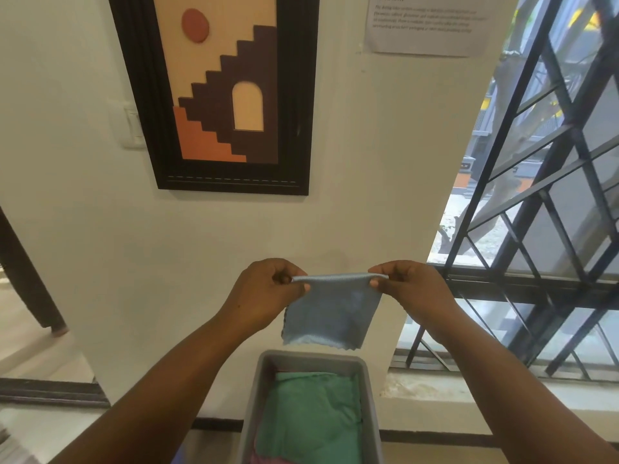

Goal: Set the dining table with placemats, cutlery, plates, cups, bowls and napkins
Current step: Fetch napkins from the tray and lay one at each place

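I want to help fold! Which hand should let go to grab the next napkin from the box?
Probably the left hand: both pinch the blue napkin, but the gray bin sits slightly nearer it. A close call.

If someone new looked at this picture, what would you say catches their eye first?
Most likely the blue-grey napkin held up at the centre, its top edge pinched between the left hand and the right hand. Right below it sits a grey bin with a green cloth on top and a bit of pink beneath. Above, a black-framed picture of brown stairs hangs on the white wall.
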